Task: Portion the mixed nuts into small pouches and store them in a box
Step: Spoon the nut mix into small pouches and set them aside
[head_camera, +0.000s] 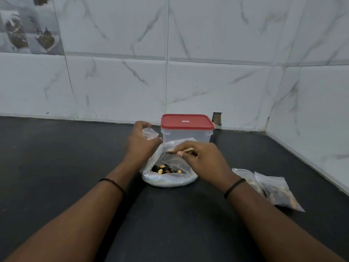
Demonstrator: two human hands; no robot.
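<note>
A large clear bag (168, 178) of mixed nuts (165, 169) lies open on the dark counter (56, 157). My right hand (200, 159) hovers over its mouth, its fingers curled round a wooden spoon (186, 150). My left hand (141, 140) grips a small empty pouch (150, 133) just left of the bag. Behind both stands a clear plastic box (186, 136) with its red lid (187, 121) on. Two filled pouches (272, 188) lie flat on the counter to the right.
White marble-look tiles form the wall behind and the side wall (311, 120) at the right, meeting in a corner. A small dark hole (217, 118) shows in the wall beside the box.
</note>
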